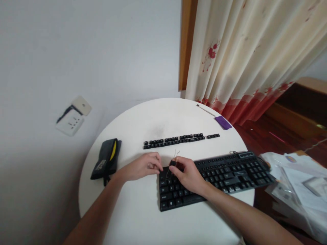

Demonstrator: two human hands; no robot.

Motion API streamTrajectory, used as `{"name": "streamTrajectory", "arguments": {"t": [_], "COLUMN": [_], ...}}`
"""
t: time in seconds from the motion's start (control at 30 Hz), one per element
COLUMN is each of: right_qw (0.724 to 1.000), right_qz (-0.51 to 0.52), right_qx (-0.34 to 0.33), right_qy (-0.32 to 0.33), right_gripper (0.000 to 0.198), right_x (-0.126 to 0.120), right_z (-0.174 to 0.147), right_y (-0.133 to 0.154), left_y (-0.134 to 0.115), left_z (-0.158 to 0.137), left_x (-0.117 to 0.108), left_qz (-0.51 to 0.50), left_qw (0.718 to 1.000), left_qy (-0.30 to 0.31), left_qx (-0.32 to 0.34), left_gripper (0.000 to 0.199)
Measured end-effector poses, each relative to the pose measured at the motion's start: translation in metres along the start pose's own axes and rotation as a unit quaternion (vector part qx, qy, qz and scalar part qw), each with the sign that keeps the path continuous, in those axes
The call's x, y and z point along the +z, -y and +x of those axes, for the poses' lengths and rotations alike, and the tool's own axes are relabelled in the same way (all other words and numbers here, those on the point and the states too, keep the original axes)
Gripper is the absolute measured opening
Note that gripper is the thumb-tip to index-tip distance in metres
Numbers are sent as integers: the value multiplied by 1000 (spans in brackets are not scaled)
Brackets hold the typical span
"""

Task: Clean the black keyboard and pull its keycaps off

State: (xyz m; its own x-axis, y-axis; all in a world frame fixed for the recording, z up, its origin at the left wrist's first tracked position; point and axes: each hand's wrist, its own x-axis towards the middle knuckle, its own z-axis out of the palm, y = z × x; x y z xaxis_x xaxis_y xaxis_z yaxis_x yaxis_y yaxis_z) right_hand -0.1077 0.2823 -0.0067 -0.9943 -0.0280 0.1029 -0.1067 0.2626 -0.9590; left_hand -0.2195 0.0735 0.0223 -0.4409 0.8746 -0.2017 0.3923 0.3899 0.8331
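A black keyboard [235, 180] lies at a slant on a round white table [138, 217]. My right hand [187, 172] is closed around the black middle of a wire keycap puller [173, 163]; one pair of its wire prongs points up and away, the other reaches down over the keyboard's left part. At the keyboard's far left corner is my left hand [143, 166], its fingers curled and thumb and forefinger close together; anything between those tips is too small to make out. Beyond both hands, loose black keycaps [173, 141] are laid out in two rows.
A black pouch [106, 160] with a yellow inside lies on the table's left. Near the far right edge are a thin brush [205, 110] and a purple cloth [223, 123]. Plastic bags [298, 190] sit right of the table; wall and curtain [230, 68] stand behind.
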Motion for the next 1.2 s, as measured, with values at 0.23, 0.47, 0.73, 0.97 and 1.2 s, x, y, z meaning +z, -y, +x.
{"name": "streamTrajectory", "arguments": {"t": [0.23, 0.47, 0.73, 0.97, 1.2], "right_qw": [1000, 999, 997, 981, 955], "right_qz": [-15, -18, -23, -72, -111], "right_qx": [-17, -30, -52, -135, -205], "right_qy": [1, 16, 52, 122, 185], "right_gripper": [17, 18, 20, 19, 23], "right_x": [2, 4, 4, 3, -2], "right_z": [-4, -7, -4, -8, -8], "right_y": [0, 2, 8, 13, 13], "left_y": [0, -8, -5, -2, -1], "left_z": [-7, -4, 0, 2, 3], "left_x": [8, 15, 18, 20, 22], "left_qz": [-17, 19, 81, 71, 91], "left_qw": [996, 997, 996, 996, 993], "left_qy": [41, 51, 44, 56, 54], "left_qx": [-74, -60, 9, -13, 50], "left_gripper": [29, 31, 26, 29, 33]}}
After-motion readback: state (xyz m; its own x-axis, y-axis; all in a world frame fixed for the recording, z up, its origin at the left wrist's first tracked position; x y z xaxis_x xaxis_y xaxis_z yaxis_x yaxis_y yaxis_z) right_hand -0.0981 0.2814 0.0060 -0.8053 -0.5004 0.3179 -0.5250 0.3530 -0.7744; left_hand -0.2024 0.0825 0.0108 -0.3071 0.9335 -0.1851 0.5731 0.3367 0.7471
